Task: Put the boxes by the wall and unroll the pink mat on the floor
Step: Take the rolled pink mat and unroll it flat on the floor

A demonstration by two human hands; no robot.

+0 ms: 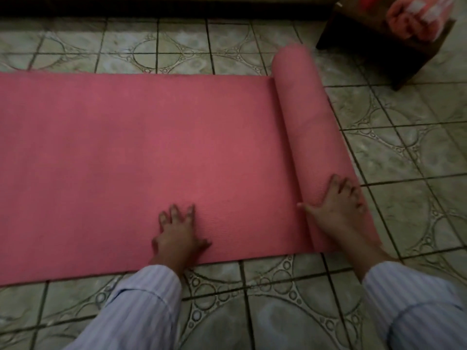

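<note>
The pink mat [141,157] lay flat across a patterned tiled floor [417,152], its left end cut off by the frame; the left hand [177,236] pressed open-palmed on the flat part; just right, the right hand [336,205] lay spread over the roll [310,127], clasping nothing; beyond stood a dark wooden stool [379,44] bearing a blurred red-and-white bundle [417,16].

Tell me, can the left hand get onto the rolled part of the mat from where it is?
Probably yes. The left hand lies flat on the unrolled mat, and only bare mat separates it from the roll, where the right hand already rests.
</note>
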